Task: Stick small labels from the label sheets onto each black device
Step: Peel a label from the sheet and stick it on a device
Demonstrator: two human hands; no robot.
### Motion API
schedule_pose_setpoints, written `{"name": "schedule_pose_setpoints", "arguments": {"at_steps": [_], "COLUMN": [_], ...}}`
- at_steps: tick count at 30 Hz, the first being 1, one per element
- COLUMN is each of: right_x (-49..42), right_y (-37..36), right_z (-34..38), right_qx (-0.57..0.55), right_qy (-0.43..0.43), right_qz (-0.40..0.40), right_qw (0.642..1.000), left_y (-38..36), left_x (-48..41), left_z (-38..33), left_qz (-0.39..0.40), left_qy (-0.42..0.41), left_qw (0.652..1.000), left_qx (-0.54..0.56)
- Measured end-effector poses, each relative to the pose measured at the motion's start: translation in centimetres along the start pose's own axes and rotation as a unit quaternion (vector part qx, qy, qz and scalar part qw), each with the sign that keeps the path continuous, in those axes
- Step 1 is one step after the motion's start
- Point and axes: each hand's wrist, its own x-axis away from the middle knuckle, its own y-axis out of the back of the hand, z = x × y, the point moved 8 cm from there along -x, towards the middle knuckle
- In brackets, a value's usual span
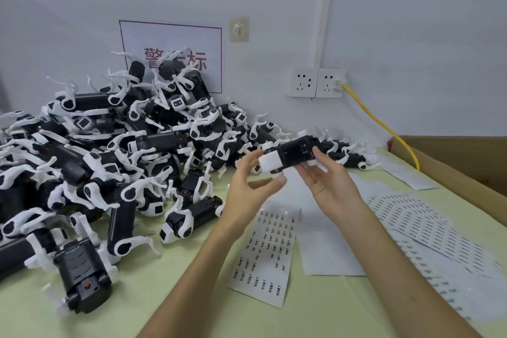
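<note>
- A white paper sheet of small black-printed labels lies flat on the pale green table, beneath both wrists.
- Above it, the left grip pinches the white-wrapped end of a black oblong device. The right grip holds the other end, thumb on top.
- The device's long axis runs left to right, clear of the table. The sheet lies nearer the left grip.
- Beyond, more wrapped black devices are heaped.

Plain corner room, pale green table

White painted wall, even indoor light. A red-bordered sign with red characters is stuck on it, with a beige hook plate just beside it. A double socket has a yellow cable plugged in. The pale green table meets the wall. A cardboard box stands at the right.
</note>
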Motion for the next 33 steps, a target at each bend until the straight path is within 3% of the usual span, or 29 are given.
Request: {"name": "schedule_pose_setpoints", "arguments": {"at_steps": [3, 6, 11, 14, 18, 21, 27, 33], "right_x": [0.4, 0.6, 1.1, 1.2, 1.4, 1.6, 2.0, 2.5], "right_y": [-0.4, -0.5, -1.2, -2.1, -3.4, -3.7, -4.0, -4.6], "right_z": [-0.9, -1.4, 0.5, 0.6, -1.0, -1.2, -1.7, -2.4], "right_qx": [0.129, 0.314, 0.446, 0.469, 0.429, 0.417, 0.479, 0.454], "right_qy": [-0.036, -0.037, 0.119, 0.137, 0.066, 0.088, 0.126, 0.145], "right_qz": [0.008, -0.007, -0.06, 0.004, 0.118, 0.118, 0.115, 0.135], "right_qw": [0.991, 0.949, 0.885, 0.873, 0.893, 0.897, 0.861, 0.869], "left_y": [0.5, 1.8, 2.4, 2.5, 2.7, 2.6, 2.5, 3.1], "left_x": [0.0, -0.2, -0.2, -0.1, -0.2, -0.1, 0.1, -0.1], "left_z": [-0.5, -0.7, -0.6, -0.5, 0.0, -0.4, -0.5, -0.1], "left_qz": [-0.039, -0.082, -0.104, -0.11, -0.108, -0.098, -0.125, -0.156], "left_qy": [-0.044, -0.037, -0.033, -0.017, 0.0, -0.002, -0.017, -0.007], "left_qw": [0.998, 0.994, 0.991, 0.99, 0.987, 0.986, 0.981, 0.979], "left_qx": [0.022, 0.065, 0.074, 0.088, 0.121, 0.132, 0.145, 0.133]}}
